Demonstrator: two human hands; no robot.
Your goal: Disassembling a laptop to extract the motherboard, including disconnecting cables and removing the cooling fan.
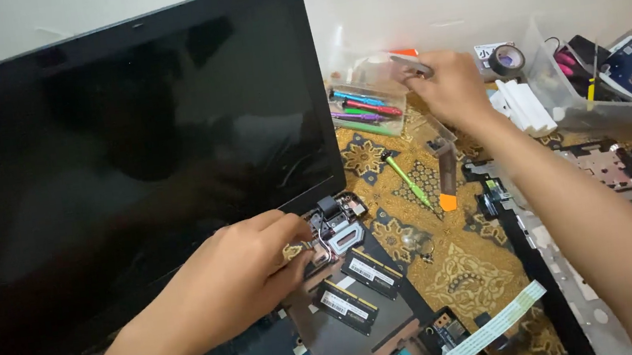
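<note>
The left hand (243, 271) rests half closed with its fingertips on the metal hinge (336, 227) of the opened laptop (127, 144), just beside two memory modules (357, 285), while the right hand (450, 89) pinches a small grey tool (411, 67) above the clear box of screwdrivers (368, 107).

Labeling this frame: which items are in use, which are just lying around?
In use: left hand on laptop hinge; right hand holding small grey tool; laptop.
Lying about: green screwdriver, orange-tipped pry tool, tape roll, memory modules, ribbon cable.
</note>
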